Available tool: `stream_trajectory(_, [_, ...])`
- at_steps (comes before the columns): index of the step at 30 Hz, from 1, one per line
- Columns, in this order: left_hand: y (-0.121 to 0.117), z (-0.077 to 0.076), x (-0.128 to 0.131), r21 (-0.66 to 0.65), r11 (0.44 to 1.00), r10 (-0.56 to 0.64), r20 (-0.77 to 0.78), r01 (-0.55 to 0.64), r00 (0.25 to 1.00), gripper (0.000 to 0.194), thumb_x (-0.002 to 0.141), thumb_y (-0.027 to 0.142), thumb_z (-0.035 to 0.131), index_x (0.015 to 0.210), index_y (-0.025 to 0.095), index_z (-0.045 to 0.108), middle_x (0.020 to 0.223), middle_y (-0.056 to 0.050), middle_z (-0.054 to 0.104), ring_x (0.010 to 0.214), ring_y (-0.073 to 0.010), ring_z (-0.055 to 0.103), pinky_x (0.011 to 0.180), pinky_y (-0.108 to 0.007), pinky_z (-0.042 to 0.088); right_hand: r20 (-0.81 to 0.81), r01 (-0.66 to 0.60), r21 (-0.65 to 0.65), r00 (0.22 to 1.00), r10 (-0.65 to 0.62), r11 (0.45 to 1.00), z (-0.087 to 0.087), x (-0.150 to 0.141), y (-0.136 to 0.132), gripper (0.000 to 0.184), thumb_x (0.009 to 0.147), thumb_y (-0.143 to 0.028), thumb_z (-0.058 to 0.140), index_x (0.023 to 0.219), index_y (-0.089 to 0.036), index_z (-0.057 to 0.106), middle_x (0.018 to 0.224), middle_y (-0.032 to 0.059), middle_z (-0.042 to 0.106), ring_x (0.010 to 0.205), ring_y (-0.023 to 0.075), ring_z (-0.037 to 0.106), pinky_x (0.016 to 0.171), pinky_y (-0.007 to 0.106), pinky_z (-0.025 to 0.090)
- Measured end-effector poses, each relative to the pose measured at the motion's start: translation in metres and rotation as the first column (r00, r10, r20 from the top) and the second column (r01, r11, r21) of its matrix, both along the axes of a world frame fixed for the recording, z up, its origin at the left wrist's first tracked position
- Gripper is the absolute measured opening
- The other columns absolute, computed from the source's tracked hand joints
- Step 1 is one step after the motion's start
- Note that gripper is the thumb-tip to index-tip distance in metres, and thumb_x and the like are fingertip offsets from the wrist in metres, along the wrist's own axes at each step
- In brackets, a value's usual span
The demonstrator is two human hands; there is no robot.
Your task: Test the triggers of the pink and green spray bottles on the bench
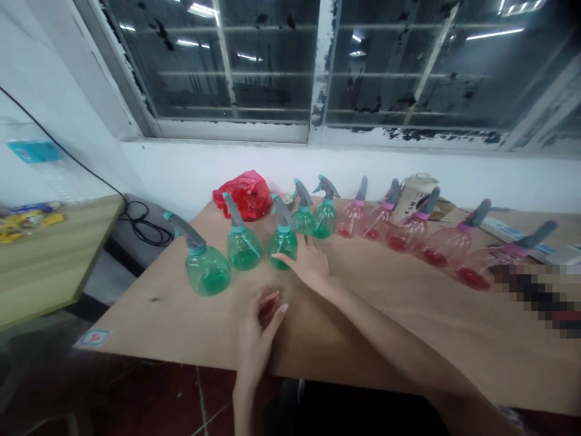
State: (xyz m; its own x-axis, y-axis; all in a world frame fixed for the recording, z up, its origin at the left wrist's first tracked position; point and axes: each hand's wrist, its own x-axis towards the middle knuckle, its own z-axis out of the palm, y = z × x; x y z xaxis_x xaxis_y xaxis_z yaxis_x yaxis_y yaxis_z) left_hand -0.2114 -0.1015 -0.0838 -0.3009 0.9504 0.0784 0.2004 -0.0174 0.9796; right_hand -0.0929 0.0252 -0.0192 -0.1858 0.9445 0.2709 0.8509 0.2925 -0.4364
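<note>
My right hand (pixel 311 260) is around a green spray bottle (pixel 280 245) near the table's middle, its thumb across the front and its fingers partly hidden behind. Lower down, my left hand (pixel 259 321) is loosely curled above the tabletop, thumb and fingers apart with nothing between them. Two more green spray bottles stand to the left, a nearer one (pixel 209 271) and another (pixel 244 248). Behind the held bottle are two others, one partly covered (pixel 303 219) and one beside it (pixel 324 219). All have grey and teal trigger heads and stand upright.
Several pink spray bottles (pixel 405 233) run in a row to the right. A red plastic bag (pixel 247 195) lies at the back, and a pale cylindrical container (pixel 415 192) stands behind the pink bottles. A second table (pixel 59 266) and a coiled black cable (pixel 147 227) are at left.
</note>
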Motion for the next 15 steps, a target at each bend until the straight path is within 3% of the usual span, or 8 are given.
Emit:
stream_trajectory(5, [-0.002, 0.002, 0.001, 0.005, 1.0, -0.002, 0.048, 0.002, 0.999, 0.055, 0.079, 0.045, 0.063, 0.124, 0.019, 0.047, 0.118, -0.011, 0.062, 0.114, -0.0254, 0.059, 0.1, -0.045, 0.047, 0.041, 0.024, -0.065, 0.999, -0.021, 0.998, 0.007, -0.019, 0.018, 0.081, 0.081, -0.069, 0.047, 0.139, -0.013, 0.034, 0.122, 0.0217, 0.056, 0.104, 0.0337, 0.061, 0.08, 0.042, 0.05])
stream_trajectory(11, [-0.002, 0.002, 0.002, -0.001, 1.0, 0.008, 0.056, -0.008, 0.998, 0.054, 0.078, 0.045, 0.064, 0.122, 0.018, 0.049, 0.119, -0.012, 0.062, 0.114, -0.0252, 0.059, 0.098, -0.041, 0.05, 0.043, 0.04, -0.05, 0.998, -0.038, 0.998, 0.007, -0.035, 0.03, 0.085, 0.083, -0.071, 0.04, 0.142, -0.011, 0.029, 0.123, 0.0231, 0.056, 0.103, 0.0347, 0.063, 0.08, 0.043, 0.05])
stream_trajectory(15, [-0.002, 0.001, 0.001, -0.006, 1.0, 0.009, 0.044, -0.009, 0.999, 0.055, 0.079, 0.045, 0.063, 0.124, 0.018, 0.047, 0.117, -0.011, 0.063, 0.113, -0.0244, 0.059, 0.099, -0.041, 0.049, 0.067, 0.046, -0.085, 0.997, -0.041, 0.995, 0.009, -0.039, 0.035, 0.093, 0.081, -0.075, 0.037, 0.144, -0.009, 0.024, 0.111, 0.0225, 0.065, 0.098, 0.0359, 0.065, 0.08, 0.045, 0.05])
